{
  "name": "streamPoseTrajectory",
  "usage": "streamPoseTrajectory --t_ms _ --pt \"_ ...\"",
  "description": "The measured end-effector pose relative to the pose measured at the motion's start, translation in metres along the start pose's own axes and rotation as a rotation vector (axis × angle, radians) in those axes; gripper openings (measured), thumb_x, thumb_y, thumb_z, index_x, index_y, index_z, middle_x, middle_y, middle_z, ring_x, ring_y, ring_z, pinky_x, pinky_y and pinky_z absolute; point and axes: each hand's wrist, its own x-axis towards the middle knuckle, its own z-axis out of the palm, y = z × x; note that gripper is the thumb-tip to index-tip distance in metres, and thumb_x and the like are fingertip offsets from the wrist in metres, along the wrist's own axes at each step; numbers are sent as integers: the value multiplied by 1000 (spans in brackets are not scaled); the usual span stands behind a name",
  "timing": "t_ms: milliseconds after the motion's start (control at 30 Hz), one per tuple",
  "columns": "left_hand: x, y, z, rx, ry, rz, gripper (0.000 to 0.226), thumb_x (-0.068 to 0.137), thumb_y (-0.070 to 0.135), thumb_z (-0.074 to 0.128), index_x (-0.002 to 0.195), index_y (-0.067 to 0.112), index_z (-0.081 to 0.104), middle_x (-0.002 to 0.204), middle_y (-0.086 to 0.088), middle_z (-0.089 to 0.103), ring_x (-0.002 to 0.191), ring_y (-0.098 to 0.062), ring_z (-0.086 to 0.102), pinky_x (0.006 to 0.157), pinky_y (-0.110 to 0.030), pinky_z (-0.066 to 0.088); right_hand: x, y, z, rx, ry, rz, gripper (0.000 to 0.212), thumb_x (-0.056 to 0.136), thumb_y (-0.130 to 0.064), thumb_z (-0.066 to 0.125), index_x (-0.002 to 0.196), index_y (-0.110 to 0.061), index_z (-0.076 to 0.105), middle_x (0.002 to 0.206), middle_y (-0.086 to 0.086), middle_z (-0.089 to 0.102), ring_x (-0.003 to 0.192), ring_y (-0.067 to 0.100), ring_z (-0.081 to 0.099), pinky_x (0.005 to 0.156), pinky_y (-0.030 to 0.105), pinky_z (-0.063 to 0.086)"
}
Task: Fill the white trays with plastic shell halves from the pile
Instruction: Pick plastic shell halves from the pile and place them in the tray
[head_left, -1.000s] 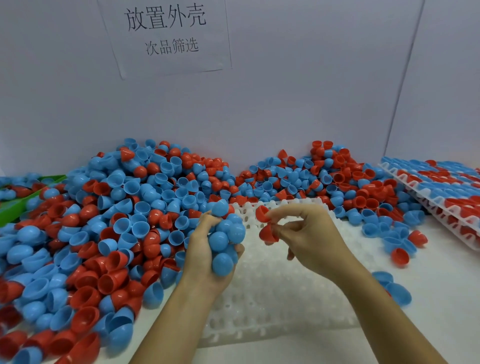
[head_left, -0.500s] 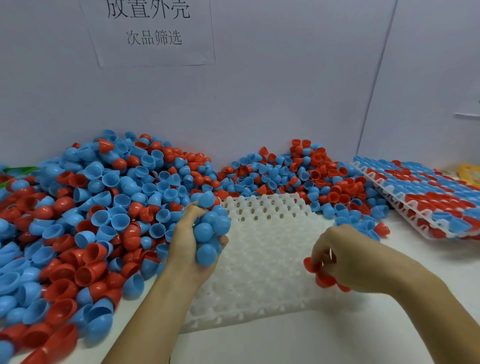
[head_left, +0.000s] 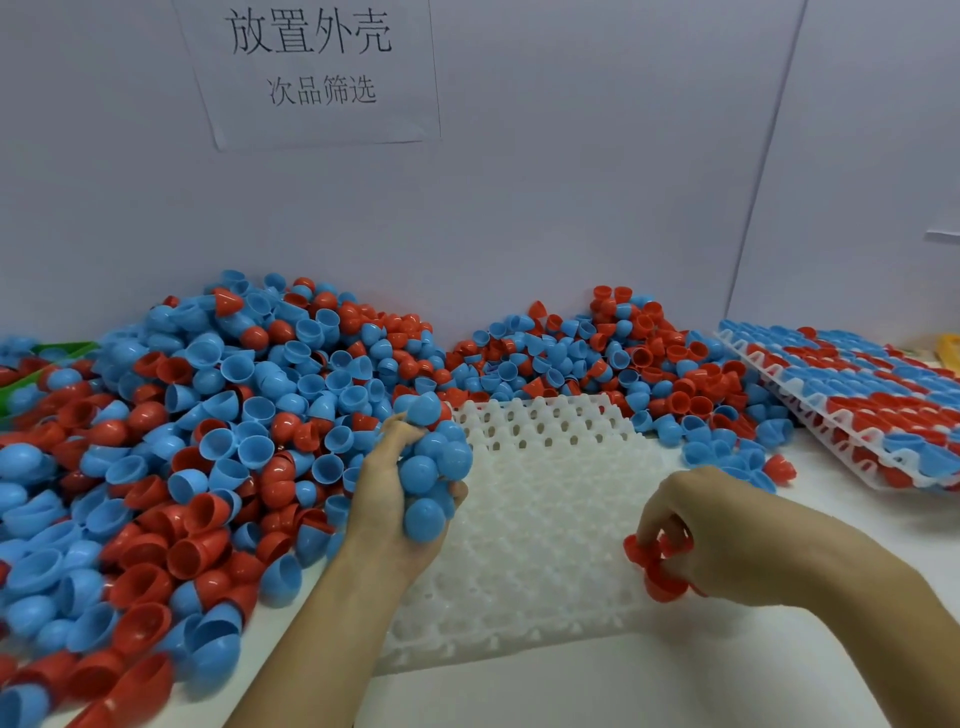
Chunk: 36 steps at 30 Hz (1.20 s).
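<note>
Moved: compared with half a second back, hardly anything is shifted; the right hand is kept low at the tray's near right corner, and the view is nudged a bit.
Pile (head_left: 218, 441): blue and red shell halves are heaped on the left and along the back wall, spilling against the tray's far edge.
Left hand (head_left: 400, 499): fingers are curled tight round a fistful of blue shells (head_left: 434, 467), held just above the tray's left side.
White tray (head_left: 540, 525): it's laid flat in the middle, and no shell is seen seated in it yet.
Right hand (head_left: 727, 540): a few red shells (head_left: 657, 566) are pinched at the fingertips, right at the tray's edge.
Filled trays (head_left: 852, 405): a stack is parked on the far right, already loaded.
Risk: the blue fistful looks overstuffed, so one could be dropped and bounce off the sockets.
Hidden: exactly how many red shells are held can't be counted; the tray's near left corner is covered by the forearm.
</note>
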Motion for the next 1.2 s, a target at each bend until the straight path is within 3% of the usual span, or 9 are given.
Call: streamPoseTrajectory --t_ms 167,267,400,533,733,900,1000,1200 --pt "0 -1 0 30 12 24 6 94 20 56 91 18 61 71 -3 67 58 -13 60 41 -23 46 26 -27 -10 120 232 -229 17 96 -22 62 110 -26 72 97 -23 66 76 -9 61 63 7 48" --pt "1 -1 -1 67 6 61 5 95 20 55 92 18 59 69 -2 67 51 -10 61 42 -23 48 47 -69 -6 369 237 -347 27 98 -36 55 93 -20 75 72 -26 62 68 -15 61 63 11 47" --pt "6 0 -5 139 22 159 11 97 16 52 89 20 58 72 -3 66 55 -12 63 47 -27 52 66 -103 12 629 214 -386 36 100 -45 49 81 -23 71 70 -8 68 63 0 64 58 12 47" --pt "13 2 -9 156 105 185 9 96 22 55 89 21 60 78 -4 66 63 -16 64 53 -31 53 69 -102 25 863 208 -356 28 97 -45 56 83 -29 73 67 -20 67 55 -5 58 49 7 41" --pt "15 0 -10 126 203 161 16 94 29 58 99 14 60 85 -7 64 83 -24 62 79 -44 57 65 -95 32 1013 169 -363 21 95 -39 61 82 -30 75 69 -10 66 53 -1 50 54 17 44" --pt "12 3 -8 38 218 139 12 94 25 55 96 13 57 82 -5 62 70 -17 60 59 -32 56 64 -95 34 1025 287 -405 17 95 -32 62 82 -30 73 77 -17 68 64 -2 57 60 13 46" --pt "10 5 -7 -14 205 129 14 95 23 53 104 12 55 85 -7 61 67 -16 62 58 -32 57 63 -95 36 1040 333 -421 19 96 -28 62 79 -33 70 81 -16 67 64 -1 56 62 14 48" --pt "4 10 1 -109 251 39 17 95 26 59 102 11 64 96 -13 65 76 -20 60 47 -28 56 64 -94 37 1096 357 -415 26 98 -18 58 82 -36 68 63 -16 56 55 1 55 56 16 49"
